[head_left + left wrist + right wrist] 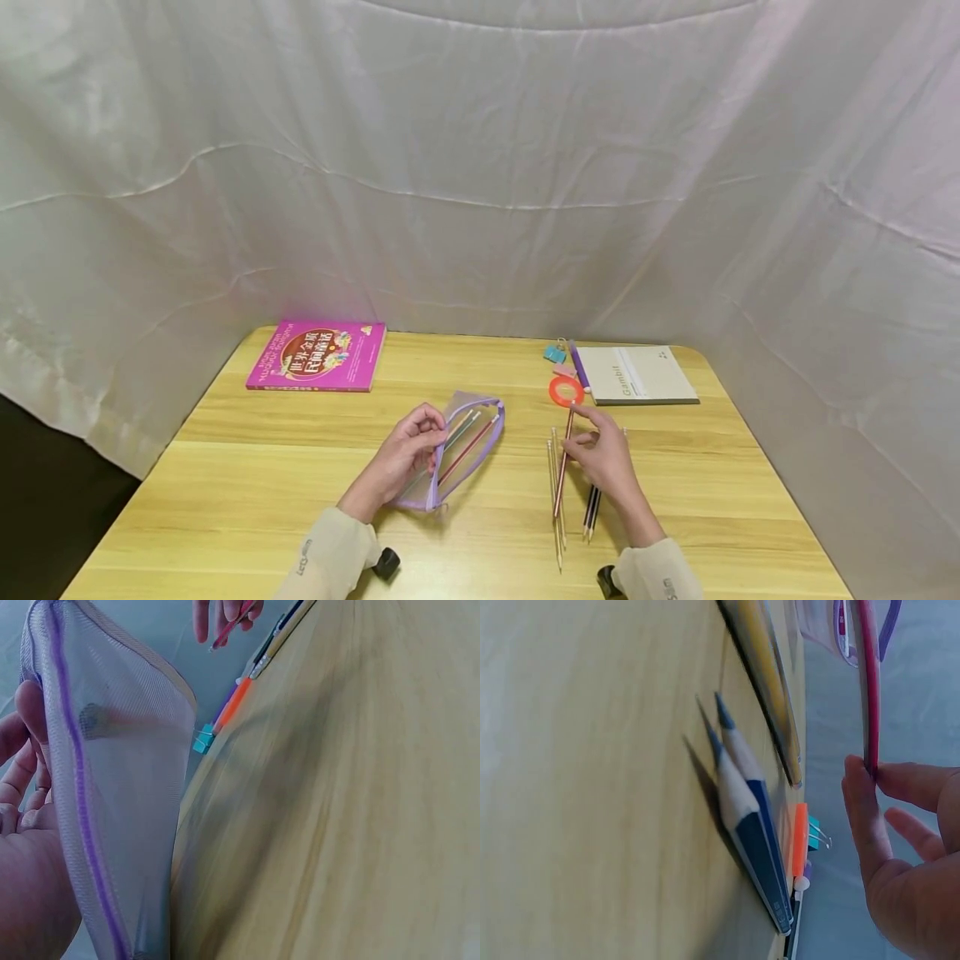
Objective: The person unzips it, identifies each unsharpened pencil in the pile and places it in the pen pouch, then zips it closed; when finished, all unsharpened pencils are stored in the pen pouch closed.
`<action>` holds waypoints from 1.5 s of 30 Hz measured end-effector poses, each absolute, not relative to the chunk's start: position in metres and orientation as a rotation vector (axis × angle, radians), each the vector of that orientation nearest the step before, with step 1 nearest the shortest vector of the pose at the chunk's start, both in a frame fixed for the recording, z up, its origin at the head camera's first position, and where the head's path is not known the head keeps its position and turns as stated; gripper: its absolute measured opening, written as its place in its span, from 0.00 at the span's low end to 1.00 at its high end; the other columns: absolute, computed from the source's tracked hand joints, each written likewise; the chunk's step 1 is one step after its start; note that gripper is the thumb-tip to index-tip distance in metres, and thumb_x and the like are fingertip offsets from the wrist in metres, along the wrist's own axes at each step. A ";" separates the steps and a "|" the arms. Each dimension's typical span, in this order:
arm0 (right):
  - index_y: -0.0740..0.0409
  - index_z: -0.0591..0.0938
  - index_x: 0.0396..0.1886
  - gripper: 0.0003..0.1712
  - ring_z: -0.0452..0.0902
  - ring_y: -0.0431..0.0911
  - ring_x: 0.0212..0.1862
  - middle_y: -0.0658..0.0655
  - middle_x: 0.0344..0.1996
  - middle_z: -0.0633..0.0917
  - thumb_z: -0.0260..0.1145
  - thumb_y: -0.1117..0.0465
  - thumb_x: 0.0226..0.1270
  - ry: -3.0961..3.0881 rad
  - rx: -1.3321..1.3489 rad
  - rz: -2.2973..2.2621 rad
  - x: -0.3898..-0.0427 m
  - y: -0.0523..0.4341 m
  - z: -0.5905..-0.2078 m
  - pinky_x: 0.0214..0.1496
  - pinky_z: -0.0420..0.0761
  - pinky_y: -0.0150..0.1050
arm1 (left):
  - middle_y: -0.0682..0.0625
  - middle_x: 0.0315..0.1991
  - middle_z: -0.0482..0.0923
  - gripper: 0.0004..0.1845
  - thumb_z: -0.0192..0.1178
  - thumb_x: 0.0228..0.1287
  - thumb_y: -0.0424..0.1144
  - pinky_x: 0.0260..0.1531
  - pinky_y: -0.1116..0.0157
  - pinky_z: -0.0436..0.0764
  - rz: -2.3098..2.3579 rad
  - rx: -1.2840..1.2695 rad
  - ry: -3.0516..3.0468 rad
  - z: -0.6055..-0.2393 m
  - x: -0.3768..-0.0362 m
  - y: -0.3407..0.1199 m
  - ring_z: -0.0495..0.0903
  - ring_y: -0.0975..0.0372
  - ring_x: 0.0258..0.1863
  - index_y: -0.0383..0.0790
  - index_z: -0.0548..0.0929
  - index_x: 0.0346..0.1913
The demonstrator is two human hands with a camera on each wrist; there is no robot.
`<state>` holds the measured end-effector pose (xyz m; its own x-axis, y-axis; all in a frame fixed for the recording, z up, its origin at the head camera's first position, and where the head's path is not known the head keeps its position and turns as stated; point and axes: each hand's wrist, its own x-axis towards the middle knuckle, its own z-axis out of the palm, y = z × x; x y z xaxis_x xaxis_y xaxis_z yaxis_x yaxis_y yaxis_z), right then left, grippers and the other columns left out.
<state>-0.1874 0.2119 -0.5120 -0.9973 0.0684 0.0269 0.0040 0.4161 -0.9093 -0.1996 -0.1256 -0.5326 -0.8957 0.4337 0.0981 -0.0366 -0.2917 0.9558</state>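
Note:
My left hand [433, 435] grips the open edge of a clear mesh pencil pouch [467, 450] with a purple zip, lifted a little off the table; a few pencils lie inside it. In the left wrist view the pouch [112, 787] hangs beside my left hand's fingers [22, 787]. My right hand [579, 440] pinches a red pencil [562, 475] near its upper end, raised over the table. The right wrist view shows the red pencil [868, 682] held between thumb and fingertip of my right hand [871, 772]. Yellow pencils [556, 508] lie left of that hand, and two dark blue pencils [592, 511] lie under the wrist.
On the wooden table [262, 500] a pink book [318, 356] lies at the back left. A grey notebook [636, 375], a purple pen [579, 365], a teal binder clip [555, 354] and an orange tape ring [566, 390] sit at the back right. White cloth walls surround the table.

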 end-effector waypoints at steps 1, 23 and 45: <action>0.63 0.73 0.73 0.38 0.88 0.45 0.38 0.72 0.65 0.74 0.71 0.76 0.62 -2.586 -0.066 1.662 -0.187 0.212 -0.512 0.23 0.82 0.31 | 0.56 0.31 0.73 0.04 0.57 0.75 0.33 0.21 0.74 0.79 2.254 0.498 1.655 -0.533 -0.199 -0.126 0.74 0.69 0.22 0.45 0.74 0.45; 0.63 0.72 0.72 0.37 0.85 0.39 0.36 0.69 0.52 0.77 0.70 0.77 0.64 -2.321 -0.112 2.006 -0.185 0.183 -0.490 0.42 0.91 0.37 | 0.57 0.30 0.74 0.05 0.56 0.76 0.31 0.21 0.75 0.79 2.259 0.517 1.645 -0.535 -0.199 -0.127 0.74 0.69 0.21 0.45 0.75 0.45; 0.63 0.67 0.67 0.35 0.83 0.43 0.36 0.65 0.49 0.74 0.69 0.79 0.63 -2.076 -0.192 2.174 -0.177 0.104 -0.494 0.43 0.91 0.40 | 0.57 0.31 0.74 0.04 0.56 0.75 0.31 0.21 0.74 0.79 2.254 0.502 1.638 -0.535 -0.199 -0.124 0.74 0.69 0.22 0.44 0.75 0.45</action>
<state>-0.1768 0.1041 -0.4943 -0.9836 0.1804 -0.0025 -0.0058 -0.0454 -0.9990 -0.1985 -0.1235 -0.5351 -0.8908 0.4437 0.0983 -0.0435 -0.2985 0.9534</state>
